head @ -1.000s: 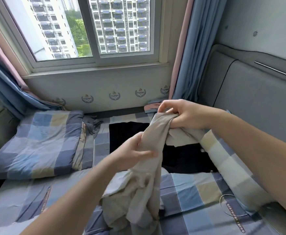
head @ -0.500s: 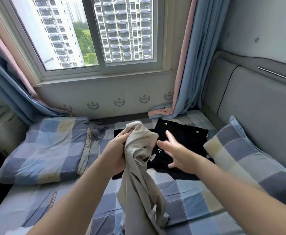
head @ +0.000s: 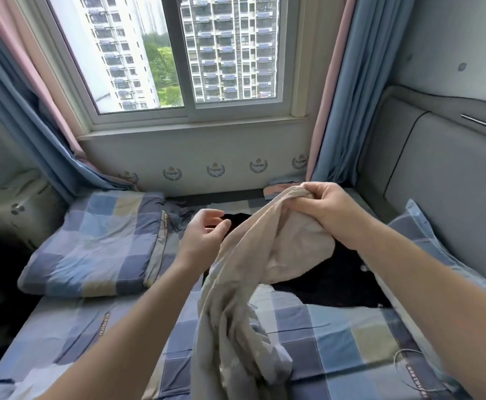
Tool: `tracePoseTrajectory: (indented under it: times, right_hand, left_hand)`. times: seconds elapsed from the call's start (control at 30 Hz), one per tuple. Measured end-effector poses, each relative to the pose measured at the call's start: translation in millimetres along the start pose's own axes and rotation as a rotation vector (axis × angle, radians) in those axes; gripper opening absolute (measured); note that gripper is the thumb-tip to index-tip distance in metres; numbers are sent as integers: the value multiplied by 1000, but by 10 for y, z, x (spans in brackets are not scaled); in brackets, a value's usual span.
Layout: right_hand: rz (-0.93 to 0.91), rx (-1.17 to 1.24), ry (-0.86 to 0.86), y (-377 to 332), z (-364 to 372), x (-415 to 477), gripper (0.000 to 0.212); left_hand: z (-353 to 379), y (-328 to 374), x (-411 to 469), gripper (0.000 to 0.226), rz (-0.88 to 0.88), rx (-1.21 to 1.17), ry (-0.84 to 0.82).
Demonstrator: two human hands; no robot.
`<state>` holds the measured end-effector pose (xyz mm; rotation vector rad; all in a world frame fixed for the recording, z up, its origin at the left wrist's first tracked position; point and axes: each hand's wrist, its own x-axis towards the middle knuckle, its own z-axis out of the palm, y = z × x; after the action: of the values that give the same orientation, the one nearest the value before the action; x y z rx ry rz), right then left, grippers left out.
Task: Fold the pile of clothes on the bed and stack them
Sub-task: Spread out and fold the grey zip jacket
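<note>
Head view: the beige garment hung as one long twisted rope of cloth. Its top end was bunched in the right hand, above the far edge of the black garment. Its long axis ran from there down and toward the camera, and the lower end lay crumpled on the bed on the near side of the black garment. The cloth looked thin, soft and matte, with deep lengthwise creases. A rounded pouch of it sagged under the right wrist onto the black garment.

The right fingers were curled tight over the bunched top edge, clamped on the beige garment. The left hand was raised over the left edge of the black garment, just beside the hanging cloth. Its fingers were spread and lightly bent, and held nothing; whether they brushed the cloth could not be told.

The black garment lay flat and spread, dark and featureless apart from a small pale spot. The bed had a smooth sheet checked in blue, grey and cream. A plump pillow in the same check lay left of the black garment, and a second pillow lay to its right against the grey padded headboard.
</note>
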<state>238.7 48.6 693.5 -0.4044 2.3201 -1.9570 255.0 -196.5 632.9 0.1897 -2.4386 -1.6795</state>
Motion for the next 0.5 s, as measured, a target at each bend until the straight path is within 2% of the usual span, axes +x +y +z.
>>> tracePoseTrajectory:
  times: [0.1, 0.17, 0.27, 0.3, 0.4, 0.43, 0.5]
  right_hand:
    - [-68, -124, -45, -315, 79, 76, 43]
    - [-104, -176, -80, -443, 117, 124, 47]
    - [-97, -280, -130, -594, 94, 171, 35]
    - [-82, -323, -144, -632, 52, 177, 29]
    - [-31, -388, -146, -667, -149, 206, 21]
    - [-12, -381, -140, -652, -224, 216, 22]
    - [12, -304, -115, -603, -336, 237, 39]
  left_hand:
    - [190, 167, -173, 21, 154, -128, -332]
    - [346, 207, -256, 28, 194, -89, -424]
    - [447, 203, -180, 23, 284, -17, -242]
    - [421, 192, -134, 29, 287, -38, -175]
    - [223, 206, -12, 29, 213, -172, -80]
    - [140, 223, 10, 28, 175, -195, -58]
    - [-18, 246, 78, 29, 96, -256, 13]
